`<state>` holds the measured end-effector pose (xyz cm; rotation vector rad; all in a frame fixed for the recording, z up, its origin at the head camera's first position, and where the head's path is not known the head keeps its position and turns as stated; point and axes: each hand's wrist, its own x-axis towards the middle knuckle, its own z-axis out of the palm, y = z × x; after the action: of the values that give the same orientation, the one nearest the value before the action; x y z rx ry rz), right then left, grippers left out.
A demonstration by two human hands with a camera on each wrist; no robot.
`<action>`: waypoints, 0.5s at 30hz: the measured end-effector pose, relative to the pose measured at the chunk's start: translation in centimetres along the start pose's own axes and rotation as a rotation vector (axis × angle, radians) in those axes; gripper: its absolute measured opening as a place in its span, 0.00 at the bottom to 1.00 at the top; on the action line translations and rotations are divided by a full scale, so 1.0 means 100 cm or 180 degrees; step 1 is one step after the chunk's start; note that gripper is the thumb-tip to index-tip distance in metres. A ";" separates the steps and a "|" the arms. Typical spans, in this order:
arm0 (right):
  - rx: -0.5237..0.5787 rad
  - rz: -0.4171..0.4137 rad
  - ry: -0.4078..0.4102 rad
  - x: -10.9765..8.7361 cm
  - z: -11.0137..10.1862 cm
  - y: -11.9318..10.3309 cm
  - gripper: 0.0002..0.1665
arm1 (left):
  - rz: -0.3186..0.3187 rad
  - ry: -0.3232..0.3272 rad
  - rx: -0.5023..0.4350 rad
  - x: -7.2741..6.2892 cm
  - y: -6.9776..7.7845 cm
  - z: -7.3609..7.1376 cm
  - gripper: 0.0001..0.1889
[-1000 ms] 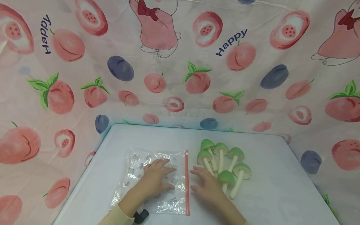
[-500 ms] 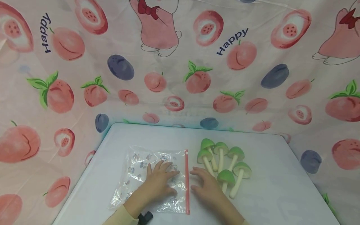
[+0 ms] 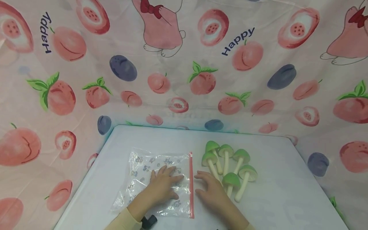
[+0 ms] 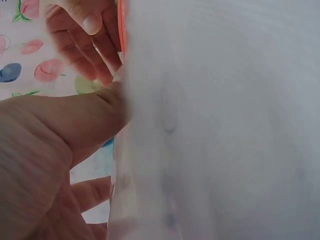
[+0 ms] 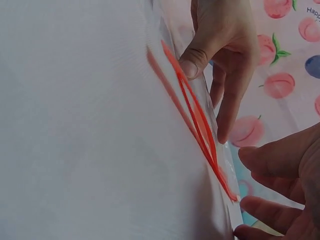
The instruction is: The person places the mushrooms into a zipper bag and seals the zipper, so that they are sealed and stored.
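Observation:
A clear plastic zip bag point(image 3: 138, 174) with small printed motifs lies flat on the white table, its red zip strip point(image 3: 191, 188) facing right. Spread fingers of my left hand point(image 3: 162, 187) rest on the bag, left of the strip. Just right of the strip is my right hand point(image 3: 211, 191), fingers slightly bent and holding nothing. In the right wrist view the red edges of the bag's mouth point(image 5: 200, 117) stand partly apart, with the left thumb near them. Several green-capped toy mushrooms point(image 3: 227, 151) lie beyond the right hand; its fingers hide some stems.
The white table point(image 3: 287, 191) extends to the right of the mushrooms and behind the bag. A fruit-printed cloth point(image 3: 184, 86) hangs along the back and sides. A small black object point(image 3: 149, 221) is by the left wrist.
My left hand has shifted slightly right over the bag and its fingers have spread. The right hand, the bag and the mushrooms look nearly unmoved.

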<state>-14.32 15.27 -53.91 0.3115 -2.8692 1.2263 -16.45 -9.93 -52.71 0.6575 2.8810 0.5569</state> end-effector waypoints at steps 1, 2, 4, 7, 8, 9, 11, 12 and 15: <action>-0.0008 0.0002 -0.0002 0.000 0.000 0.001 0.29 | -0.0007 -0.0006 -0.0014 0.000 0.000 -0.001 0.40; -0.0013 0.0001 0.0000 0.000 0.001 0.001 0.29 | -0.0014 -0.0011 -0.0030 0.000 0.000 -0.001 0.40; -0.0044 -0.0005 -0.0005 0.000 0.002 0.003 0.29 | -0.0030 -0.0021 -0.0073 -0.001 0.000 -0.001 0.39; -0.0043 0.0039 -0.0042 0.001 0.004 0.005 0.29 | -0.0046 -0.0031 -0.0129 -0.001 -0.001 -0.001 0.39; -0.0049 0.0041 -0.0049 0.002 0.005 0.006 0.29 | -0.0043 -0.0032 -0.0144 -0.001 -0.001 -0.001 0.39; -0.0060 0.0040 -0.0058 0.002 0.005 0.006 0.29 | -0.0038 -0.0033 -0.0156 -0.002 -0.001 -0.001 0.39; -0.0076 0.0050 -0.0072 0.003 0.006 0.007 0.29 | -0.0022 -0.0026 -0.0157 -0.001 -0.003 -0.001 0.39; -0.0091 0.0052 -0.0074 0.003 0.006 0.008 0.29 | -0.0015 -0.0022 -0.0149 -0.001 -0.003 -0.001 0.39; -0.0120 0.0055 -0.0086 0.003 0.006 0.009 0.28 | -0.0002 -0.0022 -0.0128 0.000 -0.005 -0.001 0.39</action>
<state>-14.73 15.36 -54.90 0.3057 -2.9199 1.1782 -16.63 -10.38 -52.82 0.6511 2.8555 0.6093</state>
